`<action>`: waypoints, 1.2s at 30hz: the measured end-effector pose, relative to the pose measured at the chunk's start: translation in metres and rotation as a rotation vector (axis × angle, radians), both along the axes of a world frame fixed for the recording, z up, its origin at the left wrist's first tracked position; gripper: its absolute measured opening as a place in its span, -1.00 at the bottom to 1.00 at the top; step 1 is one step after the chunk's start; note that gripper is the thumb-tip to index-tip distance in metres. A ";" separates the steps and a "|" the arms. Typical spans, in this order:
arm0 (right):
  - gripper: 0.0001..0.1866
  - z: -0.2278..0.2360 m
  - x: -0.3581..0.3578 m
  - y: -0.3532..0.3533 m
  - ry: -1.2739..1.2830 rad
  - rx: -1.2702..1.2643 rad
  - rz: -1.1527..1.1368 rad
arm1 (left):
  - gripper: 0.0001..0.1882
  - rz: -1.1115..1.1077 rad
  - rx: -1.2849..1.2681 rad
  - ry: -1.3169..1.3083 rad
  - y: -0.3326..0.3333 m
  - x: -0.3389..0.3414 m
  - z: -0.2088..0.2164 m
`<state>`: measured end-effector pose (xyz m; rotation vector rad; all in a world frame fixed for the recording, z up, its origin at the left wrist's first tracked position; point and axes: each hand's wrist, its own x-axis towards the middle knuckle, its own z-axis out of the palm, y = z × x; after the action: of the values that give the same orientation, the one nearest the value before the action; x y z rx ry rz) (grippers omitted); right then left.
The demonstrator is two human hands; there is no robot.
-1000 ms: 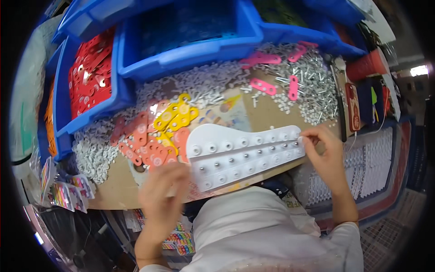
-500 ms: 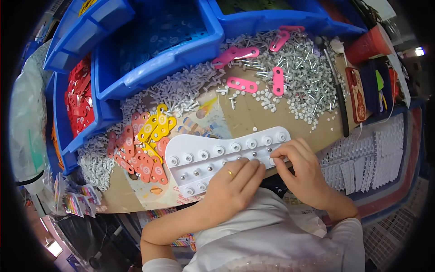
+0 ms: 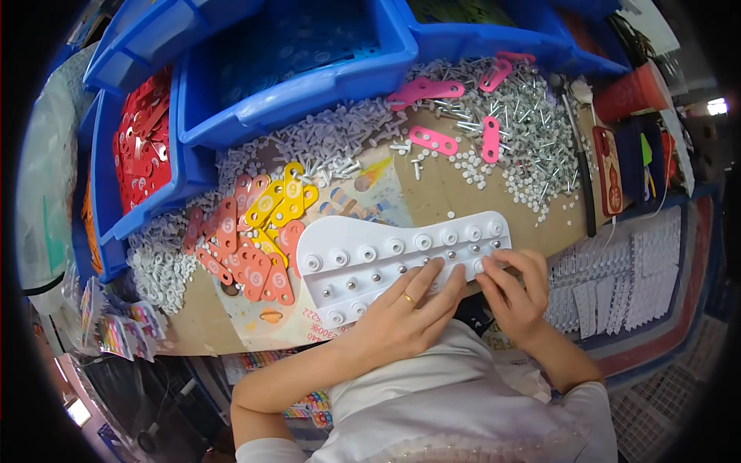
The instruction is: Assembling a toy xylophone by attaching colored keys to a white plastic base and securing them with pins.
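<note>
A long white plastic tray with a curved far edge lies at the table's near side. Rows of round white washers sit along it, and a middle row of shiny metal pins stands between them. My left hand, a ring on one finger, rests over the tray's near edge, fingers stretched out and covering part of the rows. At the tray's right end my right hand has thumb and fingers pinched beside a white washer. Whether anything is between those fingertips is hidden.
Yellow strips and coral strips lie left of the tray. Pink strips and heaps of metal pins lie beyond it. Blue bins line the back. A black rod and a phone are at right.
The view has shifted, so the tray and table appear farther right. My left fingers have spread and reach farther over the tray; my right hand stays at its right end.
</note>
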<state>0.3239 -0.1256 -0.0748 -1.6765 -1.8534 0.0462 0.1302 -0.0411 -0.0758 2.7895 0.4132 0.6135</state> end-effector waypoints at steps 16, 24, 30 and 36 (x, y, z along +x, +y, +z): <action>-0.76 -0.005 0.001 0.006 -0.069 -0.060 0.088 | -0.67 -0.002 -0.087 -0.198 -0.004 0.000 -0.009; -0.78 -0.016 0.013 -0.005 -0.091 -0.179 0.026 | -0.59 0.083 -0.086 -0.250 -0.019 -0.014 -0.012; -0.72 -0.006 0.017 -0.008 -0.148 -0.050 0.013 | -0.69 1.125 0.148 0.172 0.052 -0.165 0.031; -0.72 0.031 -0.048 0.047 -0.202 -0.029 0.384 | -0.90 0.973 0.321 0.137 0.105 -0.214 0.013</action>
<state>0.2762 -0.0786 -0.0441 -1.3612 -2.3160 0.0651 -0.0843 0.0640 -0.0629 2.7753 1.8900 0.6979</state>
